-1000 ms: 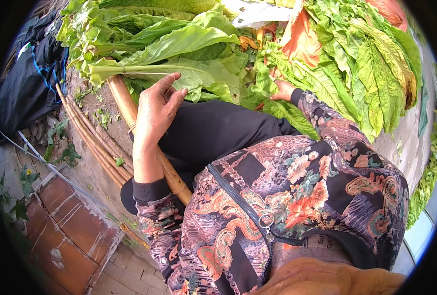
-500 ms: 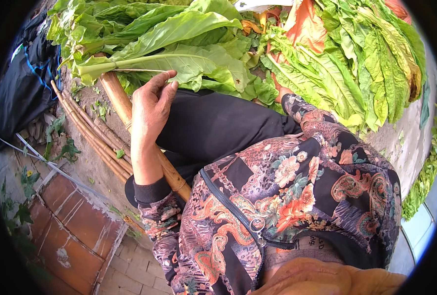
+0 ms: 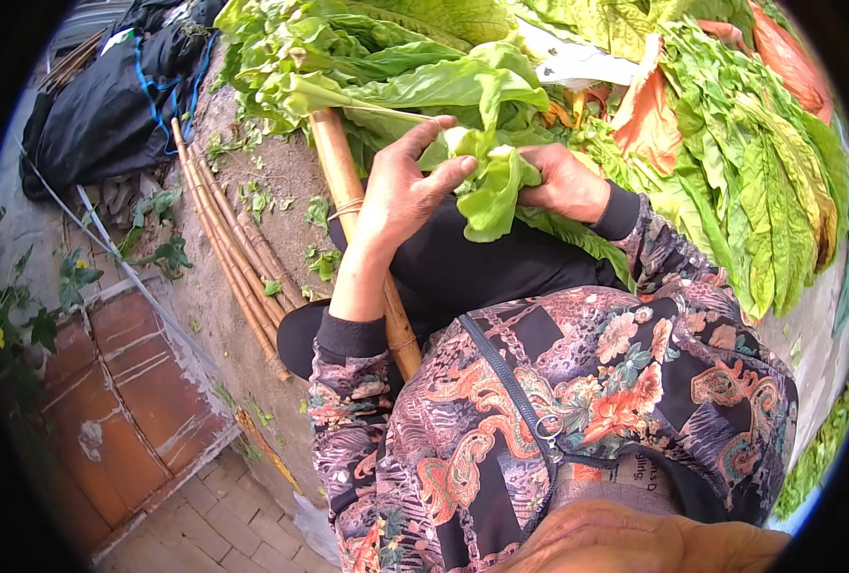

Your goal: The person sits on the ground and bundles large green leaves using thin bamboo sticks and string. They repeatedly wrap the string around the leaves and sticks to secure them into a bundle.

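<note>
My left hand (image 3: 410, 181) is raised over my lap, thumb and forefinger close together on a thin pale string (image 3: 391, 110). That string stretches taut from the leaf stems at the top of a bamboo pole (image 3: 333, 148). Close by on the right, my right hand (image 3: 568, 186) grips a broad green leaf (image 3: 496, 186), whose folded blade hangs between both hands. The left thumb is beside this leaf; whether it touches cannot be made out. The pole slants under my left forearm, with a loop of string round it. Large leaves (image 3: 415, 81) lie layered beyond its far end.
A big heap of yellow-green leaves (image 3: 749, 172) lies at the right, with orange cloth (image 3: 649, 119) among it. Several bamboo poles (image 3: 228, 248) rest on the ground at the left. Behind them are a black bag (image 3: 109, 124) with blue cord and a rusty brown panel (image 3: 123, 401).
My right hand has come up from the leaf heap to the middle, now with a leaf. My left hand stays on the string. The whole view has shifted, with things appearing further right.
</note>
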Tool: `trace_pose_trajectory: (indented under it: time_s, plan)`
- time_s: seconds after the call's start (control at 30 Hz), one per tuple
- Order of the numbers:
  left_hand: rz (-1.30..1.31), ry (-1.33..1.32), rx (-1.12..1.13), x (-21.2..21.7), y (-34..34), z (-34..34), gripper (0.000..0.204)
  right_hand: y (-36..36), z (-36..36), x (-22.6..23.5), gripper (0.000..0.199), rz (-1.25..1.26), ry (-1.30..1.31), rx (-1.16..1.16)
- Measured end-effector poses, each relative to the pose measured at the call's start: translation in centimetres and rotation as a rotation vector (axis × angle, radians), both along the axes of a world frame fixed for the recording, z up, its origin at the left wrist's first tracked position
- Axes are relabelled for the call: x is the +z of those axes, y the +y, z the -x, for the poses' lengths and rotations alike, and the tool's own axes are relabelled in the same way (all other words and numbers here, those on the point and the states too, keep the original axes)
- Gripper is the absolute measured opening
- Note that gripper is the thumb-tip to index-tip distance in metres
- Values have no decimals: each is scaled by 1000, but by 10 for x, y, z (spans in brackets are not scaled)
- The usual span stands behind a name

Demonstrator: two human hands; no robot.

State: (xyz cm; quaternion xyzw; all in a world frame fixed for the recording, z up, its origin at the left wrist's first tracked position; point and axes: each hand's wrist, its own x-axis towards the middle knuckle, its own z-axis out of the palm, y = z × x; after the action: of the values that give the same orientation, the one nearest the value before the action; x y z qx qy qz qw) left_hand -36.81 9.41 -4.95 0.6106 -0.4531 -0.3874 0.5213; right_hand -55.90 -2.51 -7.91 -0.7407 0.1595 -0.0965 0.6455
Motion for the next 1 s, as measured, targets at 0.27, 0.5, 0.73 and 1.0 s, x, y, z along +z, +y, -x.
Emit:
trace_pose_trajectory:
  time_s: [0.27,0.5,0.73,1.0]
  plan:
    - [58,44,-8,7,35,1,70,-105,-34,62,31,683,186,21]
    - [119,-18,115,9,34,8,50,5,-57,-1,49,-26,-28,281]
    - [60,-129,217,14,46,6,31,5,-24,1,53,245,-113,221]
    - [-38,-569,453,63,79,-45,14,-43,-82,9,39,1093,343,356]
